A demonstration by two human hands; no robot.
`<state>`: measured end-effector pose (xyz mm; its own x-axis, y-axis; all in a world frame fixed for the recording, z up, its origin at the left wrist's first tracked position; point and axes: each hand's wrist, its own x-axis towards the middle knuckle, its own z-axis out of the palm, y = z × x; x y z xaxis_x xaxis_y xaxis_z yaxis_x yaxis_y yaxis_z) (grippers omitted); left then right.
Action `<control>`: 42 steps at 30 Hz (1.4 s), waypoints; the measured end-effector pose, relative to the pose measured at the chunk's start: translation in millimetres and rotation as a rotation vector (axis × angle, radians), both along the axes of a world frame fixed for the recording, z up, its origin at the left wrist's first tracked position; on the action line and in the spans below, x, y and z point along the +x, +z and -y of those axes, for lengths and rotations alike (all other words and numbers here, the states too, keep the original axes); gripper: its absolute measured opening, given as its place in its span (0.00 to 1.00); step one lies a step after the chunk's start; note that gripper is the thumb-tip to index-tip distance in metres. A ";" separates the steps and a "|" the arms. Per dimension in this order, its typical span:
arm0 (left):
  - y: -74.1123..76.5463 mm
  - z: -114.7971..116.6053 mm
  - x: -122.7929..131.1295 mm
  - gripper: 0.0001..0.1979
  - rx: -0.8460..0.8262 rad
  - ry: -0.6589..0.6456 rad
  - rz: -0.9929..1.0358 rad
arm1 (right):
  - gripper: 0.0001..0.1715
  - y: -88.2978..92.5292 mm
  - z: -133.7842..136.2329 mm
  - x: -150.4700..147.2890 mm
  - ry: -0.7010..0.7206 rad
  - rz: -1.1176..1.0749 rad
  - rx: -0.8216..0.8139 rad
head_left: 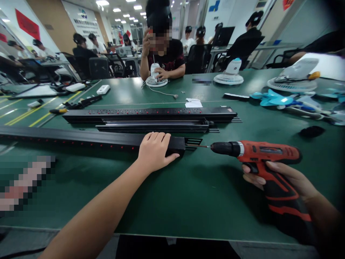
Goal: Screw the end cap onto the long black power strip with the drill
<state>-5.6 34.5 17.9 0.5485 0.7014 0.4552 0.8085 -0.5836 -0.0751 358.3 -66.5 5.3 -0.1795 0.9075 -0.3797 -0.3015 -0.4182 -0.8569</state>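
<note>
My left hand (pixel 155 151) grips the right end of a long black bar (pixel 81 139), its fingers over the top and the thumb against the near side. Small red dots run along this bar, and slotted metal tabs (pixel 194 141) stick out past its end. In my right hand (pixel 292 178) is a red and black cordless drill (pixel 266 151), its index finger by the trigger. The drill's long thin bit (pixel 201 146) points left at the bar's end, close to the tabs. Whether the tip touches anything inside, I cannot tell.
Behind lie another red-dotted black bar (pixel 151 113) and an open black channel (pixel 153 126). Fan parts (pixel 229 77) and blue fan blades (pixel 272 98) occupy the right. Across the green table (pixel 188 201), a person (pixel 172 57) works on a white fan base. A screwdriver (pixel 58 111) lies left.
</note>
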 end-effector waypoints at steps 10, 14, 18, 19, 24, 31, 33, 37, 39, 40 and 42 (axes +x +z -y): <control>0.6 0.7 0.0 0.31 0.004 -0.006 0.003 | 0.18 1.1 1.0 -0.7 0.003 -0.040 -0.039; 0.6 1.0 -0.2 0.31 0.001 -0.006 -0.006 | 0.19 2.9 -0.2 -2.3 0.012 -0.057 -0.043; 1.0 1.7 0.0 0.31 0.006 -0.008 -0.004 | 0.19 2.9 -0.4 -3.0 0.007 -0.037 -0.027; 1.2 1.9 0.1 0.31 0.008 -0.010 -0.003 | 0.18 2.2 -0.4 -2.7 -0.005 -0.034 -0.026; 1.4 1.4 0.3 0.30 0.013 -0.010 0.004 | 0.19 -2.5 -0.9 0.3 0.000 -0.053 -0.061; 1.3 1.2 0.4 0.30 -0.009 -0.002 0.006 | 0.19 -5.0 -2.4 3.4 0.045 -0.087 -0.069; 1.3 1.3 0.5 0.30 -0.011 -0.002 0.009 | 0.19 -4.7 -2.8 2.4 0.041 -0.089 -0.065; 1.2 1.4 0.5 0.31 -0.009 -0.001 0.005 | 0.20 -3.3 -3.1 -0.2 0.038 -0.071 -0.072; 1.0 1.4 0.3 0.31 -0.007 -0.001 0.005 | 0.22 -2.9 -3.1 -0.7 0.044 -0.056 -0.070; 0.9 1.4 0.3 0.31 -0.007 -0.001 0.006 | 0.22 -2.9 -3.1 -0.6 0.044 -0.049 -0.065; 0.7 1.4 0.1 0.31 -0.006 -0.005 0.010 | 0.22 -3.2 -3.1 0.2 0.054 -0.043 -0.053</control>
